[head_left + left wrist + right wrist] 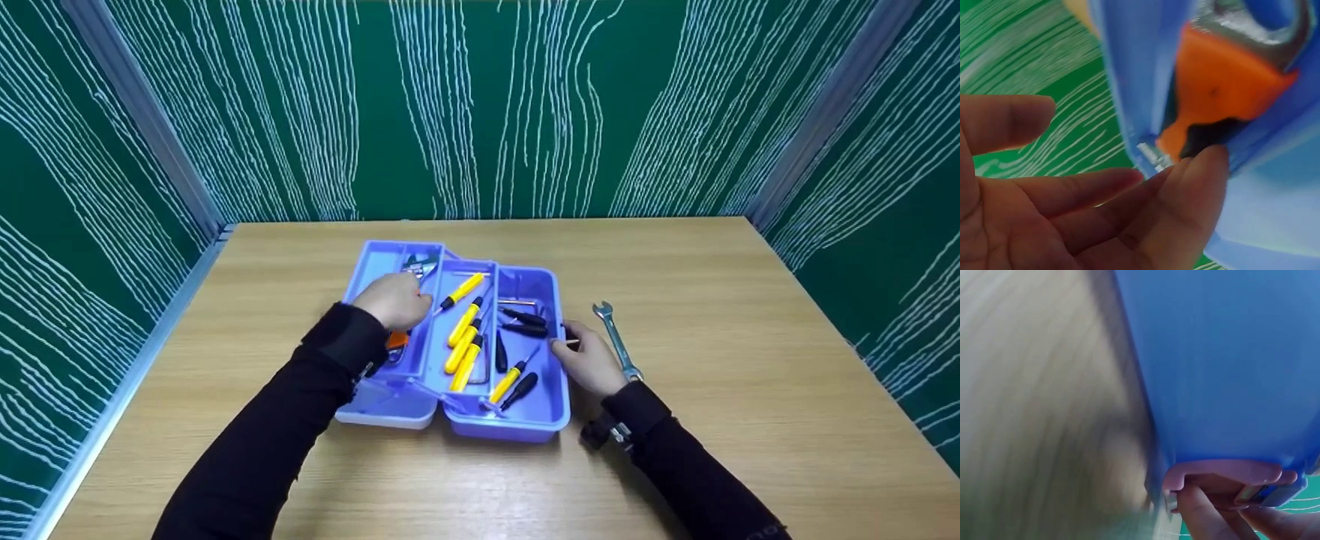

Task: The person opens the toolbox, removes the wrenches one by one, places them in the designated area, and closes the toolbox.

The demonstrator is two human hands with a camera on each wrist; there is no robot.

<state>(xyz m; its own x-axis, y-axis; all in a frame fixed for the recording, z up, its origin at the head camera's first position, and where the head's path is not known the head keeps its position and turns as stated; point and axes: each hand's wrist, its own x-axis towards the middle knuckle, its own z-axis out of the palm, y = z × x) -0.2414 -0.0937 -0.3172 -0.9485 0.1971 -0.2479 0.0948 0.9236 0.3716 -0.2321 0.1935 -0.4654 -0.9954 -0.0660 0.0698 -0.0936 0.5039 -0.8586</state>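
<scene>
A purple toolbox (pixel 501 433) stands unfolded, its trays holding yellow-handled and black-handled screwdrivers. My left hand (pixel 394 301) is over the left tray. In the left wrist view, the thumb of that hand (pixel 1089 208) stands apart from the loosely bent fingers, whose tips lie by the tray wall (pixel 1134 73), close to an orange tool part (pixel 1219 79); contact is unclear. At the box's right side is my right hand (pixel 592 361). Fingers of this hand (pixel 1210 520) hook through a pinkish handle (pixel 1224 468) on the blue-looking box side (pixel 1230 371).
On the wooden table (pixel 750 337), a metal wrench (pixel 616 341) lies just right of the toolbox, beside my right hand. Green panels with white wavy lines (pixel 480 112) rise behind the table and at both sides.
</scene>
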